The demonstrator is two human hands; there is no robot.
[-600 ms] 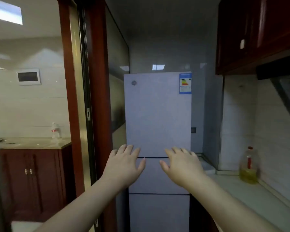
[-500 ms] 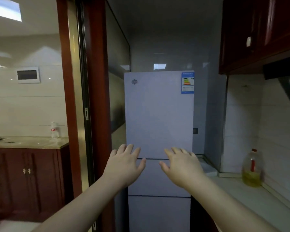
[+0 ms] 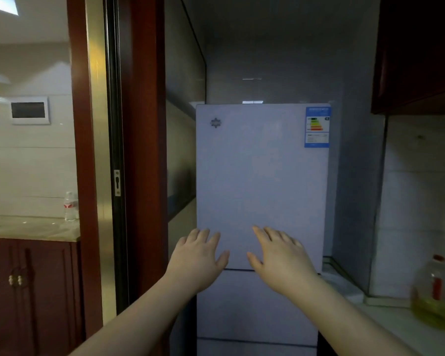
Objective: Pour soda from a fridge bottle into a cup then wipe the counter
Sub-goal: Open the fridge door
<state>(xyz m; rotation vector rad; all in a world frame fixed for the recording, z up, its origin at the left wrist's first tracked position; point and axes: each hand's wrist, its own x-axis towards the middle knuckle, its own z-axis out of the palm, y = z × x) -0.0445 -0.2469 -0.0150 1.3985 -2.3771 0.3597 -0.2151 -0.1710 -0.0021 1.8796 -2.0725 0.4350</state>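
A pale white fridge [image 3: 261, 181] stands straight ahead with its doors closed and an energy label at its top right corner. My left hand [image 3: 199, 255] and my right hand [image 3: 280, 258] are both raised in front of the upper door's lower edge, fingers spread and straight, holding nothing. Whether they touch the door I cannot tell. No soda bottle or cup is in sight. A light counter [image 3: 406, 327] runs along the right wall.
A bottle of yellow oil [image 3: 433, 299] with a red cap stands on the right counter. Dark red wall cabinets [image 3: 416, 55] hang above it. A red-brown door frame [image 3: 144, 150] rises at left; beyond it, a water bottle [image 3: 70, 206] stands on another counter.
The fridge has grown larger in view and sits lower, as my head came nearer and tilted up. Both hands stay raised and open, now over the upper door's bottom edge.
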